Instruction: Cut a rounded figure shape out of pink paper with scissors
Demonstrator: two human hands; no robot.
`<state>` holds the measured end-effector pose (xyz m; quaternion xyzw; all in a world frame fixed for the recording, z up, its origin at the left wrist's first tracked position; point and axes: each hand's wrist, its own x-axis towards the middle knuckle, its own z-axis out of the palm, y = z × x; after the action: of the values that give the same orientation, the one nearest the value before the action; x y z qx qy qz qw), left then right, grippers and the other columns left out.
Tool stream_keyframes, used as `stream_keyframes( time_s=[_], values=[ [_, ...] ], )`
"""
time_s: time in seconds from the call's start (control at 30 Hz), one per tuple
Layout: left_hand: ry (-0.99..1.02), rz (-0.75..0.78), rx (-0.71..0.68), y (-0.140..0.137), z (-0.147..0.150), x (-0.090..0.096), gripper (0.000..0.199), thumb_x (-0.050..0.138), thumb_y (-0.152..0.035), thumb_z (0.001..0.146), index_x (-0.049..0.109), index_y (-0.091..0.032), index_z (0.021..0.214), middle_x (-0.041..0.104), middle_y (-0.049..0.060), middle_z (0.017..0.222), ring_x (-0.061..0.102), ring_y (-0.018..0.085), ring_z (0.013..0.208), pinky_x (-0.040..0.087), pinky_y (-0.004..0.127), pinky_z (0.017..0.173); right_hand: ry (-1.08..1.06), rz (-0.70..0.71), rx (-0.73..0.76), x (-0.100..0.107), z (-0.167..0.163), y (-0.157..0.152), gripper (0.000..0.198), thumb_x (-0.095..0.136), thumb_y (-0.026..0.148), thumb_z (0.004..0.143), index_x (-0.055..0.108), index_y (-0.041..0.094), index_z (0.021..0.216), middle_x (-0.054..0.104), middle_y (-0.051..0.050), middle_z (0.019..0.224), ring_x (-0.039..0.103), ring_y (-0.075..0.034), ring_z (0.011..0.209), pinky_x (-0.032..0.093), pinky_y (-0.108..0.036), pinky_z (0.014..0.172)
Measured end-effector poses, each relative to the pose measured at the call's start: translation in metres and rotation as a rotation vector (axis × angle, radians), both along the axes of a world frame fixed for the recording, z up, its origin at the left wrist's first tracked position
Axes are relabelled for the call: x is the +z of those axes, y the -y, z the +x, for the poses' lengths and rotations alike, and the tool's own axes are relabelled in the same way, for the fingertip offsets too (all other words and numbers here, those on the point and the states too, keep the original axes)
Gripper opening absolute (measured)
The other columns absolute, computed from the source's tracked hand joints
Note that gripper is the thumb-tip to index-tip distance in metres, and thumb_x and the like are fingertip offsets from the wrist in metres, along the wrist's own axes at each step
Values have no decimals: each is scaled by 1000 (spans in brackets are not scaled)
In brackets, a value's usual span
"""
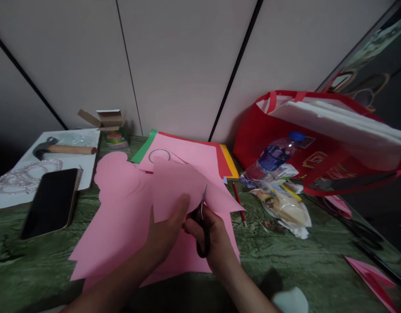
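Note:
My left hand is closed on a raised sheet of pink paper, thumb on top and the other fingers underneath. My right hand grips a pair of black-handled scissors. Their blades point away from me and lie at the right part of the sheet, where its edge is partly cut. Beneath both hands lie more pink sheets, fanned out over the table. A rounded, scalloped pink cutout rests at their upper left. Behind is a stack of pink, red, yellow and green paper, with a thin ring on it.
At left are a phone, a hammer, clear beads and an opened small box. To the right stand a red bag and a tilted water bottle, near a red pencil and a plastic-wrapped item.

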<state>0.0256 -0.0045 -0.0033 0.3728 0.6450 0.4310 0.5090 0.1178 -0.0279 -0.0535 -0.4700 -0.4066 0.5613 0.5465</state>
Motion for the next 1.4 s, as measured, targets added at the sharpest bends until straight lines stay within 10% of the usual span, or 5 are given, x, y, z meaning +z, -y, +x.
stream_keyframes(
  time_s=[1.4],
  values=[
    [-23, -4, 0, 0, -3, 2, 33, 62, -43, 69, 51, -24, 44, 55, -2, 41, 58, 18, 47, 49, 31, 55, -32, -74, -86, 9, -4, -2, 20, 74, 24, 60, 55, 17, 60, 49, 7, 49, 43, -8, 47, 35, -21, 47]
  ],
)
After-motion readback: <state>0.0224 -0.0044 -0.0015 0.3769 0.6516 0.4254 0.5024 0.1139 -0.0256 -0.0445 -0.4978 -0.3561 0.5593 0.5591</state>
